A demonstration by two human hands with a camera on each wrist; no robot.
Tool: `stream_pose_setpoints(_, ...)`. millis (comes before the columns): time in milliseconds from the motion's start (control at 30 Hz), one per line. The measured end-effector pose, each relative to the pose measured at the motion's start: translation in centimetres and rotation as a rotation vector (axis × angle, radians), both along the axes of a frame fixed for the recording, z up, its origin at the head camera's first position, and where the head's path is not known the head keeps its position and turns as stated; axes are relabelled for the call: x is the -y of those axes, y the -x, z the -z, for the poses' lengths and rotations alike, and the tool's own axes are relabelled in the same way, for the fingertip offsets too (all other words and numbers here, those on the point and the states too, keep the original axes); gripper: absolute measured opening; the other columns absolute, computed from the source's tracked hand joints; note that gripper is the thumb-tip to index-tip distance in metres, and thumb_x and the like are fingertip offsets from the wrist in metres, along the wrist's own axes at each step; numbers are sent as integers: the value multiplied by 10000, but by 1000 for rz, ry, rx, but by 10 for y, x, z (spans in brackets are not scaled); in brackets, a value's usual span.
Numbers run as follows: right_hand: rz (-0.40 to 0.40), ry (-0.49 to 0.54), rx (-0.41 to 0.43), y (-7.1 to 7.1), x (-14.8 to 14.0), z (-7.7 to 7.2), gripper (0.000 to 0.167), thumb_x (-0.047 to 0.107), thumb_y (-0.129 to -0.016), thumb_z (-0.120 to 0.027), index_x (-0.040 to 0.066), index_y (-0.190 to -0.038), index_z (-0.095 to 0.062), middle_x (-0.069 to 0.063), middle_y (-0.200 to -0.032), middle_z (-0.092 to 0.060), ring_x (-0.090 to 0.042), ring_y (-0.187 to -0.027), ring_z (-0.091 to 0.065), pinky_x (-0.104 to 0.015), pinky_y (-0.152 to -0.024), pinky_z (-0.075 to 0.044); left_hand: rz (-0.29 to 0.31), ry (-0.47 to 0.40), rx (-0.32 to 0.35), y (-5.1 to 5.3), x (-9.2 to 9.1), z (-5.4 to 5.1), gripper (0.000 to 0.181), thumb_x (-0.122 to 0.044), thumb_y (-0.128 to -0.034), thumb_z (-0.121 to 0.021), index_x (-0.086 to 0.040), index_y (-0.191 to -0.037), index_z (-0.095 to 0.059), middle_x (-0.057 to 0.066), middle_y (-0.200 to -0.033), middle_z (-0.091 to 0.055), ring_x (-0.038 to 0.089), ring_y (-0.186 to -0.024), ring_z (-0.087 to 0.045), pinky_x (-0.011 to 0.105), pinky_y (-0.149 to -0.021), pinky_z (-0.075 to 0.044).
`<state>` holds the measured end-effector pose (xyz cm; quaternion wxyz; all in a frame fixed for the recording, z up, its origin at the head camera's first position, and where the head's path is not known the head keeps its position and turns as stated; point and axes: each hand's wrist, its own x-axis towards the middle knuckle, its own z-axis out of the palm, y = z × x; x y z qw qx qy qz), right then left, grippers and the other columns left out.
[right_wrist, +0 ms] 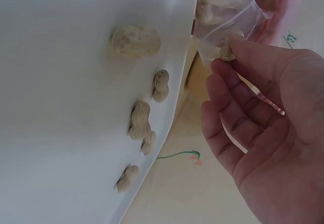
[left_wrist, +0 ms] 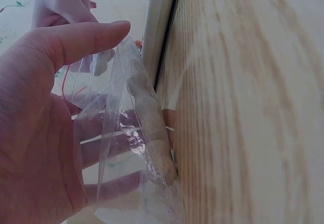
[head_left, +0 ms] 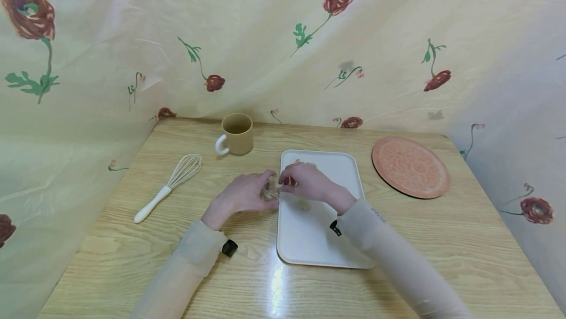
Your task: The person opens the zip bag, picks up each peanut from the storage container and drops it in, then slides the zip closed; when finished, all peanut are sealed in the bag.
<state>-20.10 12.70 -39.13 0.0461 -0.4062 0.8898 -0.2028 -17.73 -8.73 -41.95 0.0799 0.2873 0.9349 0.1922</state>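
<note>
Peanut (right_wrist: 226, 53), pinched by the right hand (head_left: 308, 182) beside the tray (head_left: 314, 240), may drop if the clear bag (left_wrist: 132, 139) (gripped by the left hand (head_left: 242, 195)) snags it.

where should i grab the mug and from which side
Best by the white handle of the mug, coming in from the left, probably with the left hand once it is free of the plastic bag. The mug stands upright and the handle juts out to the left as a loop, so fingers should be able to hook through it.
</note>
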Motion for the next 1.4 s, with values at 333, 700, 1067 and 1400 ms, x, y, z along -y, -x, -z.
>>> stream_pose_setpoints(333,19,0,27,-2,5,5,64,80,-897,-737,85,-953,-766,36,-866,-715,-36,-701,-590,-222,-641,-492,-8,2,1,-1,1,4,774,-526,-841,-732,-141,-1452,-453,35,-1145,-674,190,-931,-643,395,-804,-516)
stream_pose_setpoints(700,8,-3,32,-2,3,4,103,65,-891,-741,54,-991,-757,7,-892,-718,-69,-746,-617,-241,-682,-514,-8,-13,11,-2,2,4,775,-518,-842,-736,-133,-1450,-448,32,-1139,-671,180,-918,-638,393,-802,-514)
stream_pose_setpoints(1067,51,19,62,10,-20,-13,140,59,-905,-718,17,-1037,-735,-5,-897,-698,-123,-766,-606,-312,-707,-517,-15,3,28,-2,1,2,787,-532,-842,-730,-145,-1461,-436,84,-1261,-650,250,-1061,-648,436,-892,-505)
stream_pose_setpoints(1400,163,28,34,32,-51,-21,146,73,-905,-713,-1,-1030,-721,-34,-881,-688,-187,-768,-606,-362,-706,-512,-5,9,10,-1,2,1,790,-541,-847,-719,-135,-1462,-434,94,-1267,-650,266,-1078,-647,432,-906,-500)
